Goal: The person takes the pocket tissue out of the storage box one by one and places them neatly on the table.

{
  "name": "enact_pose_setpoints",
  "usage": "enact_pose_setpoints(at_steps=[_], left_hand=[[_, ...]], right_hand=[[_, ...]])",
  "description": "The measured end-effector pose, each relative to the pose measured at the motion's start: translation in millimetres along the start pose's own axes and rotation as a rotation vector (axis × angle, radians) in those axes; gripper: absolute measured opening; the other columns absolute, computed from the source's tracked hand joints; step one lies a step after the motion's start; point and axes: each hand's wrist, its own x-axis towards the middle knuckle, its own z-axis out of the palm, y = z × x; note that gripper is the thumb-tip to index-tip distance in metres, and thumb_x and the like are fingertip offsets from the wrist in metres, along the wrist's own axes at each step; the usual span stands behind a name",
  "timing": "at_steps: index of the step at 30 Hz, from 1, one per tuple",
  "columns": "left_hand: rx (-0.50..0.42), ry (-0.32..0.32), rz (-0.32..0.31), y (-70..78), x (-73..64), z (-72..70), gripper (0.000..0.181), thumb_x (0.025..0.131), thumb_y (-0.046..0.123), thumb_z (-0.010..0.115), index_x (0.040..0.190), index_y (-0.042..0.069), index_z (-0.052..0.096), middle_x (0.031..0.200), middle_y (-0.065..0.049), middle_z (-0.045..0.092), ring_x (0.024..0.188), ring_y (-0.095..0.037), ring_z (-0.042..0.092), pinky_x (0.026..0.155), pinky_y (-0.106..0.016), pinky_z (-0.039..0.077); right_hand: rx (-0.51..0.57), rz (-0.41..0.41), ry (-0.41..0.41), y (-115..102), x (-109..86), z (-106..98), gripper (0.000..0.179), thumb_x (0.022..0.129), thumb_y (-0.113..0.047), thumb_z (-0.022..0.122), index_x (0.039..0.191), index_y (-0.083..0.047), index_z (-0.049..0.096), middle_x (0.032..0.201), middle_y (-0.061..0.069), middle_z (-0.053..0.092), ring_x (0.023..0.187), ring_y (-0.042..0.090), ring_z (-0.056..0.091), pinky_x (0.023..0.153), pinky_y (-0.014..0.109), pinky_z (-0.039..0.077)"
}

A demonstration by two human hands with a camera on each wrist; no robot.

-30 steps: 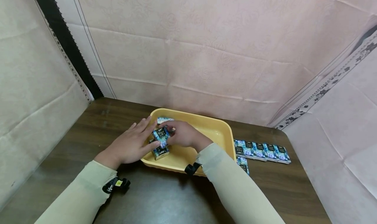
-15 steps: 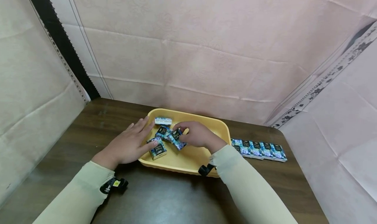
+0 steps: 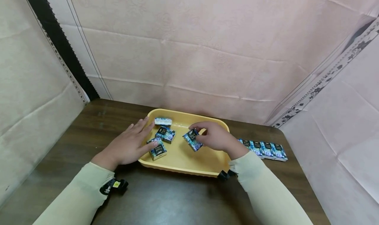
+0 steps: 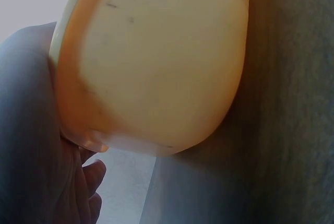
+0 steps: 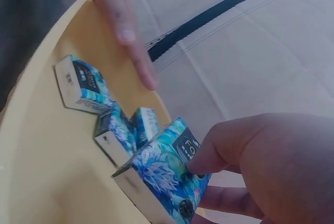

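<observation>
R hand (image 3: 217,137) clamped on packet (image 3: 192,140) over tray (image 3: 180,161) ctr, pinched at edge, prob. for control. L hand (image 3: 125,149), fingers straight, at tray's 9 o'clock, prob. steadying. Three packets (image 3: 165,135) inside, 8–10 o'clock; packet row (image 3: 267,150) on surface (image 3: 151,192), 3 o'clock.

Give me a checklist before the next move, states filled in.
1. Grip on the blue floral cardboard box: ok, pinched between the right hand's thumb and fingers.
2. Left hand at the yellow plastic tray: ok, fingers extended along its left rim.
3. Held box apart from the three blue floral boxes in the tray: ok in the head view.
4. Held box higher than the tray's rim: cannot tell.
5. Row of blue floral boxes on the brown wood-grain table fully visible: not ok, the right arm hides the tray-side end.
</observation>
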Motion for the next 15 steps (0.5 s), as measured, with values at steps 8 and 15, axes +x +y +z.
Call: enact_pose_setpoints(at_steps=[8,15], left_hand=[[-0.004,-0.001,0.000,-1.0,0.2,1.3,0.099,0.110,0.084,0.031,0.182,0.018,0.017,0.192,-0.010,0.002,0.177,-0.043,0.010,0.142,-0.068,0.013],[-0.005,0.008,0.005,0.9,0.9,0.8,0.097,0.111,0.082,0.033,0.182,0.018,0.018,0.192,-0.010,0.003,0.177,-0.043,0.011,0.141,-0.068,0.014]], right_hand=[[0.073,0.067,0.096,9,-29.6,-11,0.039,0.106,-0.020,0.070,0.142,-0.032,0.078,0.133,0.002,0.075,0.089,0.021,0.072,0.072,0.035,0.063],[0.113,0.148,0.204,16,-57.5,-22,0.038,0.105,-0.020,0.070,0.139,-0.033,0.079,0.129,0.005,0.077,0.096,0.025,0.071,0.073,0.037,0.066]])
